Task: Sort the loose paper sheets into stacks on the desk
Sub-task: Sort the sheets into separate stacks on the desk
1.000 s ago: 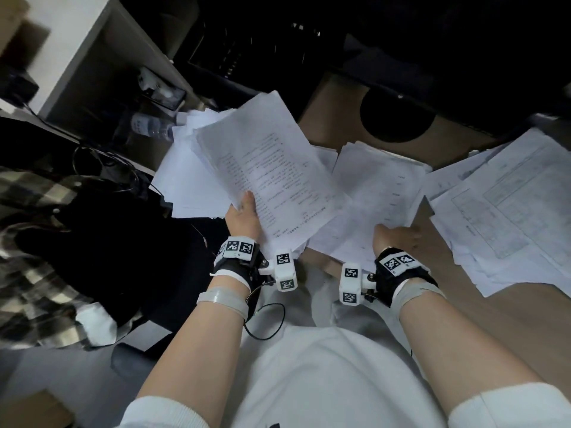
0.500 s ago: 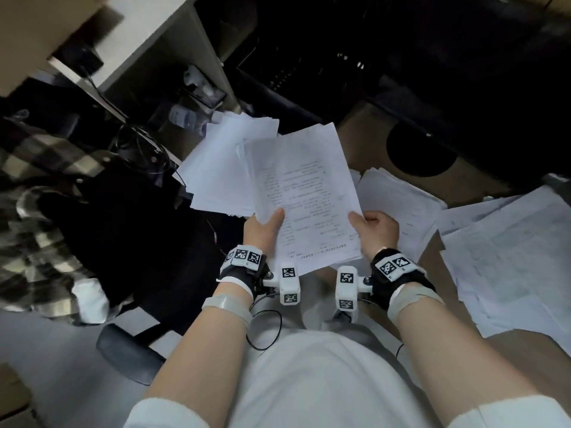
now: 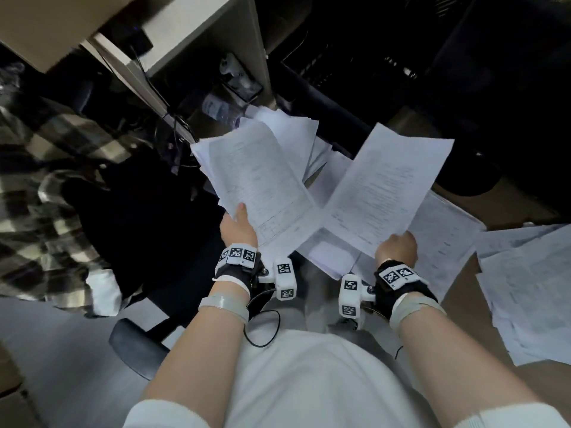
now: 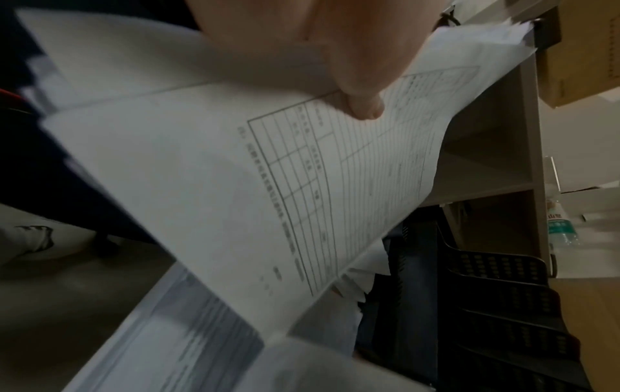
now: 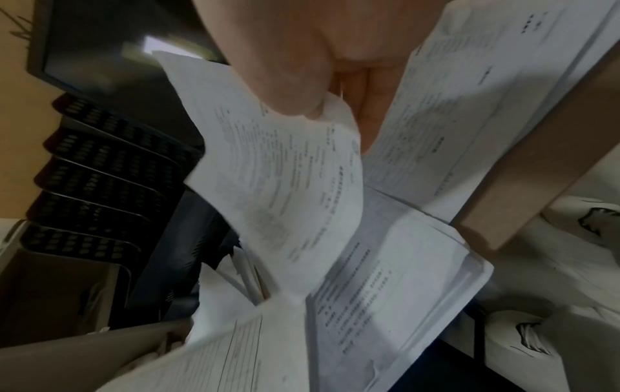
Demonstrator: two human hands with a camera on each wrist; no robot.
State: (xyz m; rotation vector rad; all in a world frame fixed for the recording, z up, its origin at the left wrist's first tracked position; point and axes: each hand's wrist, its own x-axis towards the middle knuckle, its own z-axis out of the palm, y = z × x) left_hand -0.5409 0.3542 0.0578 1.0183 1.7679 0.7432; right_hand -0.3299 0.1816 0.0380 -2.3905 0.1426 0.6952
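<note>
My left hand (image 3: pixel 238 225) grips a fanned bundle of white printed sheets (image 3: pixel 259 180) by its lower left corner, thumb on top; the left wrist view shows the thumb (image 4: pixel 364 106) pressed on a sheet with a ruled table (image 4: pixel 302 191). My right hand (image 3: pixel 397 245) pinches a single text sheet (image 3: pixel 386 189) by its lower edge and holds it up to the right of the bundle; that sheet (image 5: pixel 278 180) curls under the thumb in the right wrist view. Below it a stack of sheets (image 3: pixel 441 239) lies on the brown desk (image 3: pixel 457 298).
A spread pile of papers (image 3: pixel 531 291) covers the desk at the right. A black tiered paper tray (image 5: pixel 97 169) and a dark monitor (image 5: pixel 110 53) stand at the back. A plaid garment (image 3: pixel 40 193) lies on a dark chair at the left, shelving (image 3: pixel 197 29) beyond it.
The top sheet, held by both hands half a second ago, has come away from the bundle in my right hand and swung right. The left hand keeps the remaining bundle.
</note>
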